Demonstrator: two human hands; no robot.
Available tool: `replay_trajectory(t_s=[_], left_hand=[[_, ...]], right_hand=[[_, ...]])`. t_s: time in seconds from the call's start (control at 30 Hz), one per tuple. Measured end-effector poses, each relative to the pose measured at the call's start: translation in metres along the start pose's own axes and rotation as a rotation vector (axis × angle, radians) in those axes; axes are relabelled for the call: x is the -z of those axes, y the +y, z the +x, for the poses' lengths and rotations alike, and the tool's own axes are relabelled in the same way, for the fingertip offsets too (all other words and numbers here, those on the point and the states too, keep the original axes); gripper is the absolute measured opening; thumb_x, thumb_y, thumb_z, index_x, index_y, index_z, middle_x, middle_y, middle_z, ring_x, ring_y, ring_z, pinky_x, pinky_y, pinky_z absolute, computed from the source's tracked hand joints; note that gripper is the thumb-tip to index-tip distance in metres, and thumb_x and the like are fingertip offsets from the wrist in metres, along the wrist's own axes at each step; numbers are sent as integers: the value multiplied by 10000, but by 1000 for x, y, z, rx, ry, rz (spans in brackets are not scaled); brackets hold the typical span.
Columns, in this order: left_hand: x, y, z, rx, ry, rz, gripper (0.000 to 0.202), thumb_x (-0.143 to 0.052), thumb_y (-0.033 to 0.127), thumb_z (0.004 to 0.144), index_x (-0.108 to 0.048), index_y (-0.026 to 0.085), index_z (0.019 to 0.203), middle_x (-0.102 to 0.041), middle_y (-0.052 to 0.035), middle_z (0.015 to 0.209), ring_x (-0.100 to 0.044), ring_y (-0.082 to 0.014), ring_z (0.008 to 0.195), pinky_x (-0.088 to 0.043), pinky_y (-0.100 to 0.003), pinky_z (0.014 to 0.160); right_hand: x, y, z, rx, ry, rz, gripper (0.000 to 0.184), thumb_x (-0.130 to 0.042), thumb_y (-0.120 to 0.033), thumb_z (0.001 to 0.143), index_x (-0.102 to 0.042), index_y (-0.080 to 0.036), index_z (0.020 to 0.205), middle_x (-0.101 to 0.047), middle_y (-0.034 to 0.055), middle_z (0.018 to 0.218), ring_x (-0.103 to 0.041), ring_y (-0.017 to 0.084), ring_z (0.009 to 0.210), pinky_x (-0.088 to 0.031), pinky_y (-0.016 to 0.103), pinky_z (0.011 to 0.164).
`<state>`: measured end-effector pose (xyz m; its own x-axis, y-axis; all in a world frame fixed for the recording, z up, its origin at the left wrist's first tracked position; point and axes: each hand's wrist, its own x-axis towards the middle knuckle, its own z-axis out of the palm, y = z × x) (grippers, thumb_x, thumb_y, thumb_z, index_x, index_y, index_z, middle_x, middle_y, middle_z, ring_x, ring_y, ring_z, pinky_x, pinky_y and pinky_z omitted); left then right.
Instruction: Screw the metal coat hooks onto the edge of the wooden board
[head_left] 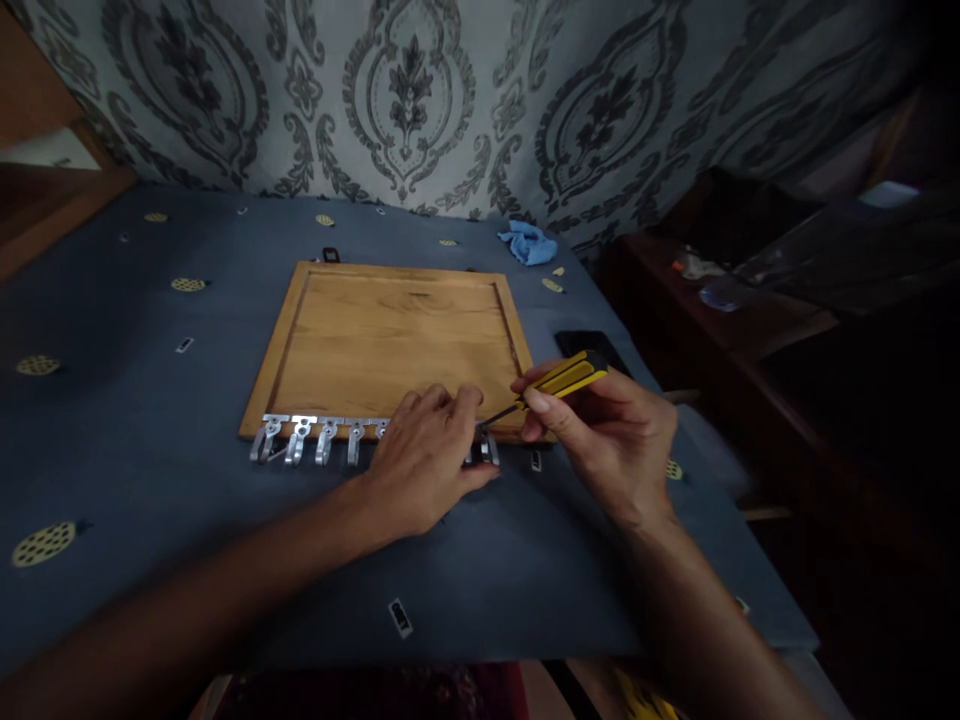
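Our right hand (619, 440) pinches one yellow-and-black screwdriver (564, 379), tip indistinct. Metal hooks (301, 430) line the near edge of the wooden board (390, 340), some hidden under our left hand (426, 455), whose grip we cannot tell.

Room left of board (397, 345), hooks (301, 431) along front

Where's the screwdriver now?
Head view, right of centre: the yellow screwdriver is in the right hand, its tip by the near edge of the wooden panel.
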<state>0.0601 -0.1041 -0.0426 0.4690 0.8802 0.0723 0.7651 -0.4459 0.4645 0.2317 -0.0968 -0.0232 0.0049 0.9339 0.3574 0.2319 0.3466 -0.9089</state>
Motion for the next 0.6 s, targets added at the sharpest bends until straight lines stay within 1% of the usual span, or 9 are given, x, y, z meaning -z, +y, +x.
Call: replay_trajectory(t_s=[0.07, 0.17, 0.23, 0.3, 0.4, 0.47, 0.6], left_hand=[[0, 0, 0, -4, -1, 0, 478, -792, 367, 823, -477, 189, 1134, -649, -80, 1083, -593, -292, 1085, -479, -437, 919], [0, 1, 0, 10, -12, 3, 482, -793, 379, 819, -482, 192, 1136, -650, -81, 1081, -596, -287, 1072, -486, -430, 908], [0, 0, 0, 7, -5, 0, 474, -787, 385, 824, -481, 198, 1135, -651, -81, 1082, -594, -288, 1072, -484, -434, 910], [-1, 0, -1, -1, 4, -8, 472, -780, 385, 830, -479, 199, 1142, -652, -83, 1083, -590, -290, 1074, -479, -444, 917], [-2, -2, -1, 1, 15, -20, 471, -784, 376, 826, -481, 200, 1141, -652, -76, 1075, -591, -289, 1066, -476, -446, 918], [-3, -2, -1, -1, 18, -23, 483, -790, 371, 821, -484, 194, 1150, -652, -76, 1077, -590, -289, 1068, -475, -440, 921], [-3, -2, 0, -2, 15, -28, 497, -793, 369, 820, -491, 185, 1168, -653, -80, 1088, -588, -288, 1086, -469, -427, 933]], right_hand=[[0, 1, -1, 19, 8, -7, 186, -828, -396, 775, -746, -231, 805, -713, -21, 707, -621, 95, 462, -583, 217, 469], [1, 1, -3, 74, 92, -3, 127, -804, -356, 805, -749, -241, 811, -752, 0, 831, -612, 94, 455, -567, 237, 448], [2, 0, -3, 106, 165, 9, 137, -804, -375, 804, -751, -251, 827, -742, -4, 788, -593, 100, 432, -543, 247, 418], [3, 0, -2, 109, 208, 9, 164, -814, -404, 792, -751, -256, 828, -703, -18, 687, -572, 104, 410, -520, 251, 403], [3, 0, 0, 74, 199, -6, 176, -817, -417, 788, -749, -260, 829, -651, -35, 599, -567, 108, 406, -498, 247, 405], [3, 2, 0, 59, 175, -9, 171, -812, -411, 795, -749, -258, 838, -653, -34, 601, -575, 109, 413, -498, 247, 414], [0, 3, -1, 54, 145, -7, 171, -808, -402, 801, -744, -248, 838, -681, -28, 651, -589, 109, 436, -535, 255, 446]])
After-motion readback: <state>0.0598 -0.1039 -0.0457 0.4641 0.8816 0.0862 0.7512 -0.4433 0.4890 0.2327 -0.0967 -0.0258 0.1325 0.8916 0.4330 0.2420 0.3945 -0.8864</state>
